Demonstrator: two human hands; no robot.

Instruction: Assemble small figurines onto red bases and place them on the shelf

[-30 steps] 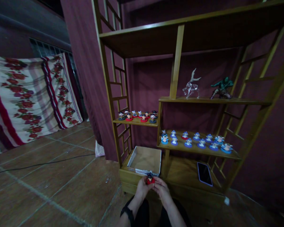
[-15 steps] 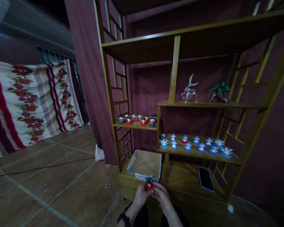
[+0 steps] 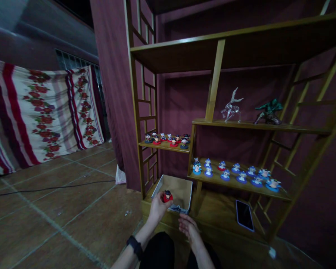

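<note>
My left hand (image 3: 158, 207), with a dark band on its wrist, grips a small red figurine (image 3: 167, 196) with black hair. It holds the figurine over the near left part of an open cardboard box (image 3: 182, 186) on the bottom shelf. My right hand (image 3: 188, 226) is apart from it, just in front of the box's near edge, fingers loosely spread and holding nothing. Several red and dark figurines (image 3: 173, 142) stand on the small left shelf above the box. Several blue and purple figurines (image 3: 225, 175) stand in two rows on the shelf to the right.
A phone (image 3: 244, 215) lies on the bottom shelf at right. A clear deer ornament (image 3: 231, 109) and a green figure (image 3: 268, 111) stand on the higher shelf. Uprights of the wooden rack (image 3: 215, 80) divide the compartments. A cable (image 3: 53, 188) crosses the tiled floor at left.
My left hand has carried the red figurine up and to the left, over the box. My right hand has let go of it and stays lower. The view has shifted slightly left.
</note>
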